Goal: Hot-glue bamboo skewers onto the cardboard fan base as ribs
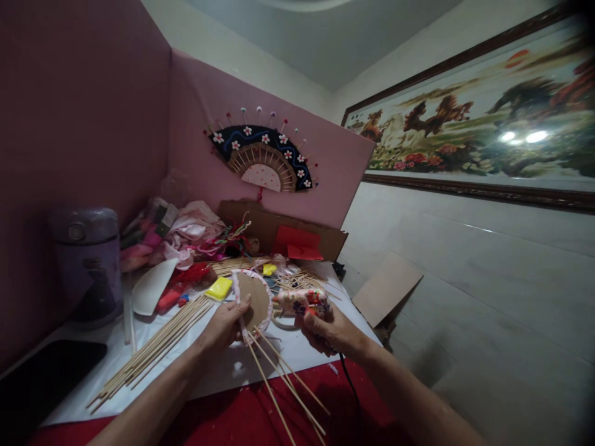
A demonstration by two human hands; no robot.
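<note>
My left hand (pixel 232 322) grips a cardboard piece (pixel 256 298) with a rounded outline by its left side, thumb on the brown face. Pale pink-and-white trim runs along its edge. Several thin wooden sticks (pixel 279 371) fan out from its lower end toward me. In my right hand (pixel 328 328) is a hot glue gun (pixel 304 301) with a flower-patterned body, its nozzle pointing left at the cardboard's right edge. A black cord (pixel 348 378) hangs below that hand. Whether the nozzle touches the trim, I cannot tell.
Loose sticks (pixel 153 350) lie left on the white sheet (pixel 209 378), near a dark phone (pixel 56 371) and a purple bottle (pixel 86 266). Yellow packets (pixel 219 288), pink cloth (pixel 195 226) and red paper (pixel 297 241) lie behind. A decorated fan (pixel 263 158) hangs on the pink board.
</note>
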